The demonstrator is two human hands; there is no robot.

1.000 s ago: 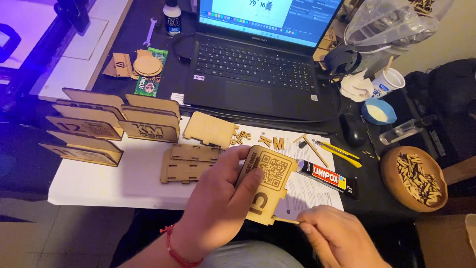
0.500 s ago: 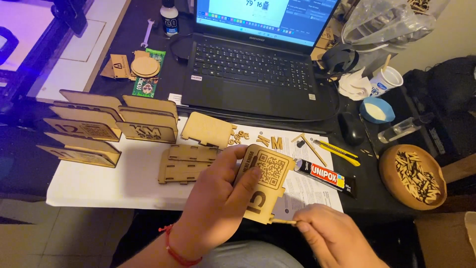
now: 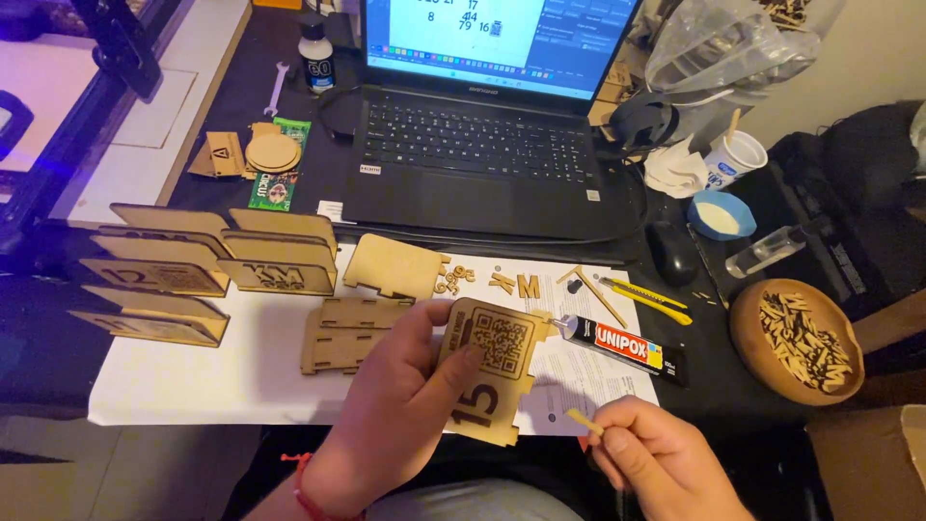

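Note:
My left hand [image 3: 395, 405] grips a flat laser-cut wooden plaque [image 3: 492, 371] with an engraved square code and a cut-out number, held tilted above the paper sheet [image 3: 212, 386]. My right hand [image 3: 651, 463], low at the right, pinches a thin wooden stick [image 3: 584, 421] whose tip points toward the plaque's lower right edge without touching it. A glue tube [image 3: 622, 345] lies on the paper just right of the plaque.
Finished wooden stands [image 3: 217, 260] sit at the left, loose wooden panels [image 3: 352, 328] and small cut letters [image 3: 516, 283] in the middle. An open laptop [image 3: 473, 159] stands behind; a mouse [image 3: 672, 253], yellow cutter [image 3: 646, 294], wooden bowl of sticks [image 3: 796, 338] and blue cup [image 3: 721, 214] lie at the right.
My right hand has pulled the stick a little away from the plaque's lower edge. The left hand holds the plaque nearly still.

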